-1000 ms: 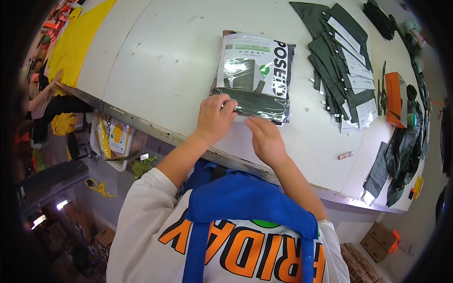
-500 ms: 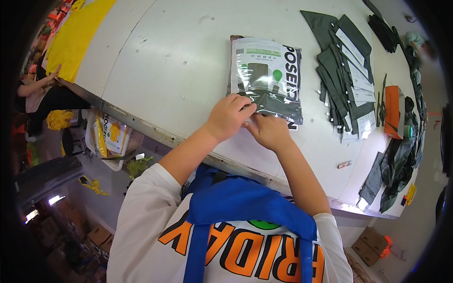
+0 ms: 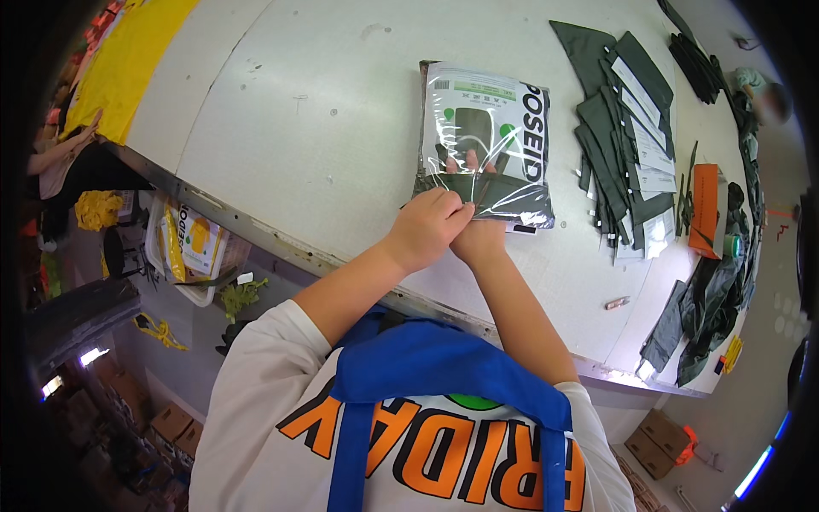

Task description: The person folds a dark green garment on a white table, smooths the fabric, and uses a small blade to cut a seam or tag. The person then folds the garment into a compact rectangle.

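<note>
Left hand [image 3: 429, 229] down at the near edge of a clear plastic bag [image 3: 486, 145], fingers curled together and pinching the bag's open near lip. Right hand [image 3: 478, 239] just beside it and touching it, pushed into the bag's mouth; fingertips [image 3: 467, 162] faintly visible through the film, spread flat inside over the folded dark green garment [image 3: 490, 189]. Cannot tell whether those fingers clamp anything.

Bag lying flat on the white worktop [image 3: 299, 128], about the middle of it from left to right, short side toward the near edge, printed card and white panel showing through the far half, the green garment bunched in the near half.

To the right, a fanned row of further dark green folded pieces [image 3: 623, 145] with white labels, overlapping one another. Right of those, an orange flat item [image 3: 705, 209], then loose dark green fabric [image 3: 712, 316] draped near the worktop's right end. A small pale object [image 3: 618, 303] lying alone near the front edge, well apart from the bag.

Far left, a yellow sheet [image 3: 128, 60] over the worktop's far-left corner. Below the near edge on the left, a white bin [image 3: 192, 247] holding yellow-printed packets.

Blue apron straps [image 3: 444, 384] over a white shirt with orange lettering.
</note>
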`<act>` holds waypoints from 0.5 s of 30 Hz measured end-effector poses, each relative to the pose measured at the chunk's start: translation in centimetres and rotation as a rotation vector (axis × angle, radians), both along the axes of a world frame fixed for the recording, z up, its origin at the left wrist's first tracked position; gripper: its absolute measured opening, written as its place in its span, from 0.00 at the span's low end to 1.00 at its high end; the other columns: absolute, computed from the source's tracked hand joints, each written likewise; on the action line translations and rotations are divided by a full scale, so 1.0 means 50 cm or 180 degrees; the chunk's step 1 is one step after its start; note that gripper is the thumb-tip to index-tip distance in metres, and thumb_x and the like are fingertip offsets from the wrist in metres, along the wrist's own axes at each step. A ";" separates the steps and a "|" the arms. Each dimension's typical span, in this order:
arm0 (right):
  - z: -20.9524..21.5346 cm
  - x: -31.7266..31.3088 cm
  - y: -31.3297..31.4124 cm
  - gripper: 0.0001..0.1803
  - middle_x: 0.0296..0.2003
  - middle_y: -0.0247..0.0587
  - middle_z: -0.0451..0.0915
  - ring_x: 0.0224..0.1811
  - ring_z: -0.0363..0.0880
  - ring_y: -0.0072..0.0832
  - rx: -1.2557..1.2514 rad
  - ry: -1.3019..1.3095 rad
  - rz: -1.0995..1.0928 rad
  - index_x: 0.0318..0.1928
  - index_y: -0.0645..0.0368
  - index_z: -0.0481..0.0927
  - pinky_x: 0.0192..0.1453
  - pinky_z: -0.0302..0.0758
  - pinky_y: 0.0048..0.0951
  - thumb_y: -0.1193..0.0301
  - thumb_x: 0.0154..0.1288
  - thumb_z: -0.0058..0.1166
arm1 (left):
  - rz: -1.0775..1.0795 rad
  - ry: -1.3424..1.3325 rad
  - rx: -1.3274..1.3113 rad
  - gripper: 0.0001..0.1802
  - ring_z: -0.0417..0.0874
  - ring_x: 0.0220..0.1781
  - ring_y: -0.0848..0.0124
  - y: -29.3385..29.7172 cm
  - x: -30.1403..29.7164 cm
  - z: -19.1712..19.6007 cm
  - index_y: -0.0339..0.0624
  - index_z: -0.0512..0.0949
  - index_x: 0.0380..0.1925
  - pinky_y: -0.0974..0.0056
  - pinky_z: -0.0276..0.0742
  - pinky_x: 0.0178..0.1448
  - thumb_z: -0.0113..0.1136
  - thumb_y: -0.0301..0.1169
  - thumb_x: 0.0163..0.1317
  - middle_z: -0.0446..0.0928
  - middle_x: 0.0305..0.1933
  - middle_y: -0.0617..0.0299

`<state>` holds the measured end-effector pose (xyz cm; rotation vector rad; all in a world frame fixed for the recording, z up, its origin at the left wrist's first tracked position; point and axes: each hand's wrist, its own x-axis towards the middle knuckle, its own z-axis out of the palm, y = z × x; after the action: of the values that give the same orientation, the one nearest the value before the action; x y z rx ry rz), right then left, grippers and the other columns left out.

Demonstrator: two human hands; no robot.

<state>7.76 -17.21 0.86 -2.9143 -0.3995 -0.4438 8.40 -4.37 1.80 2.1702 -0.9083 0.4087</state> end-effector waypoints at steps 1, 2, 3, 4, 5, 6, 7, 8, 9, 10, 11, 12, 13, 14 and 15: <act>-0.007 0.001 -0.006 0.29 0.66 0.51 0.62 0.65 0.62 0.51 0.0048 0.0091 0.0048 0.63 0.52 0.69 0.64 0.59 0.51 0.62 0.61 0.50 | 0.0010 0.0033 -0.0045 0.13 0.75 0.32 0.63 -0.002 0.000 -0.001 0.40 0.81 0.38 0.61 0.73 0.33 0.60 0.22 0.50 0.72 0.29 0.62; -0.019 0.000 -0.018 0.30 0.67 0.51 0.61 0.66 0.60 0.52 0.0096 0.0180 0.0092 0.65 0.52 0.66 0.66 0.57 0.50 0.62 0.62 0.49 | 0.0017 0.0065 -0.0090 0.13 0.75 0.32 0.63 -0.004 0.001 -0.001 0.40 0.81 0.38 0.61 0.73 0.33 0.60 0.22 0.50 0.72 0.29 0.62; -0.015 0.003 -0.020 0.31 0.68 0.52 0.59 0.67 0.58 0.52 0.0145 0.0265 0.0147 0.67 0.53 0.64 0.68 0.55 0.50 0.63 0.62 0.49 | 0.0035 0.0093 -0.0134 0.13 0.75 0.32 0.63 -0.005 0.003 -0.002 0.40 0.81 0.38 0.61 0.73 0.33 0.60 0.22 0.50 0.71 0.29 0.62; 0.008 -0.003 -0.023 0.26 0.64 0.50 0.66 0.64 0.62 0.51 0.0195 0.0211 0.0115 0.60 0.54 0.72 0.64 0.61 0.51 0.65 0.60 0.51 | 0.0012 0.0209 -0.0055 0.13 0.75 0.34 0.62 -0.004 0.003 -0.004 0.40 0.81 0.38 0.61 0.73 0.35 0.61 0.22 0.49 0.72 0.31 0.62; 0.015 -0.021 -0.034 0.24 0.61 0.49 0.69 0.63 0.64 0.49 0.0247 0.0579 0.0249 0.57 0.55 0.74 0.63 0.62 0.50 0.67 0.59 0.52 | -0.0014 0.0323 0.0024 0.13 0.76 0.36 0.62 -0.002 0.000 -0.006 0.40 0.80 0.38 0.60 0.74 0.37 0.61 0.22 0.49 0.72 0.33 0.61; 0.025 -0.046 -0.055 0.22 0.58 0.48 0.71 0.62 0.66 0.47 0.0297 0.0949 0.0388 0.54 0.55 0.76 0.62 0.63 0.48 0.69 0.57 0.54 | -0.0035 0.0440 0.0102 0.13 0.76 0.37 0.61 0.000 -0.004 -0.007 0.40 0.80 0.38 0.60 0.74 0.39 0.61 0.22 0.49 0.73 0.35 0.61; 0.034 -0.067 -0.079 0.20 0.55 0.47 0.74 0.60 0.68 0.46 0.0333 0.1309 0.0533 0.51 0.55 0.78 0.60 0.65 0.47 0.71 0.56 0.56 | -0.0005 0.0405 0.0135 0.14 0.75 0.43 0.59 -0.003 -0.005 -0.010 0.40 0.80 0.39 0.58 0.73 0.45 0.62 0.23 0.49 0.72 0.41 0.59; 0.044 -0.088 -0.100 0.19 0.52 0.46 0.76 0.58 0.70 0.44 0.0506 0.0980 0.0743 0.48 0.56 0.79 0.59 0.66 0.46 0.72 0.54 0.57 | 0.0024 0.0372 0.0168 0.16 0.74 0.49 0.57 -0.007 -0.009 -0.014 0.41 0.79 0.41 0.56 0.72 0.51 0.62 0.24 0.49 0.72 0.47 0.57; 0.051 -0.114 -0.121 0.17 0.48 0.44 0.77 0.56 0.71 0.43 0.0682 0.0665 0.0954 0.46 0.56 0.80 0.58 0.66 0.44 0.74 0.52 0.59 | 0.0055 0.0353 0.0205 0.17 0.73 0.55 0.55 -0.010 -0.018 -0.019 0.41 0.78 0.43 0.54 0.71 0.56 0.62 0.25 0.49 0.71 0.52 0.56; 0.057 -0.136 -0.143 0.16 0.45 0.43 0.79 0.54 0.73 0.41 0.0865 0.0345 0.1171 0.43 0.56 0.81 0.56 0.67 0.43 0.75 0.50 0.60 | 0.0038 0.0454 0.0380 0.20 0.68 0.60 0.53 -0.014 -0.028 -0.021 0.44 0.76 0.46 0.51 0.66 0.61 0.62 0.26 0.50 0.68 0.57 0.54; 0.052 -0.156 -0.171 0.16 0.41 0.39 0.79 0.49 0.74 0.40 0.1061 0.0235 0.0778 0.41 0.56 0.81 0.56 0.67 0.41 0.77 0.48 0.61 | 0.0023 0.0558 0.0556 0.22 0.63 0.65 0.50 -0.019 -0.038 -0.023 0.47 0.75 0.50 0.49 0.61 0.65 0.62 0.27 0.51 0.64 0.62 0.53; 0.036 -0.162 -0.204 0.20 0.43 0.42 0.78 0.49 0.73 0.42 0.0951 0.0089 0.0157 0.45 0.58 0.79 0.57 0.66 0.41 0.77 0.47 0.62 | 0.0061 0.0504 0.0726 0.25 0.59 0.68 0.49 -0.023 -0.047 -0.034 0.50 0.73 0.53 0.47 0.57 0.68 0.61 0.28 0.52 0.61 0.66 0.53; 0.020 -0.142 -0.222 0.26 0.45 0.46 0.76 0.51 0.71 0.44 0.1405 -0.0287 -0.0594 0.53 0.59 0.74 0.59 0.64 0.39 0.78 0.50 0.60 | 0.0090 0.0435 0.0887 0.27 0.56 0.71 0.48 -0.028 -0.053 -0.043 0.54 0.71 0.57 0.45 0.54 0.71 0.60 0.29 0.54 0.58 0.69 0.52; 0.001 -0.119 -0.242 0.31 0.51 0.48 0.74 0.54 0.69 0.41 0.1704 -0.0066 -0.1305 0.64 0.57 0.63 0.61 0.64 0.37 0.75 0.59 0.56 | 0.0188 0.0207 0.1038 0.29 0.53 0.72 0.47 -0.032 -0.058 -0.074 0.58 0.69 0.59 0.44 0.51 0.72 0.59 0.30 0.55 0.56 0.70 0.53; -0.023 -0.094 -0.261 0.32 0.52 0.48 0.73 0.55 0.69 0.37 0.3078 0.0477 -0.1580 0.67 0.56 0.58 0.61 0.63 0.36 0.72 0.63 0.52 | 0.0255 -0.0044 0.1178 0.31 0.50 0.74 0.47 -0.039 -0.057 -0.096 0.62 0.66 0.62 0.42 0.49 0.73 0.58 0.30 0.56 0.54 0.72 0.53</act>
<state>3.05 -30.25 -0.30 -2.0290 0.4615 -0.3357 5.57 -6.33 -2.99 2.5495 -0.9673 0.3127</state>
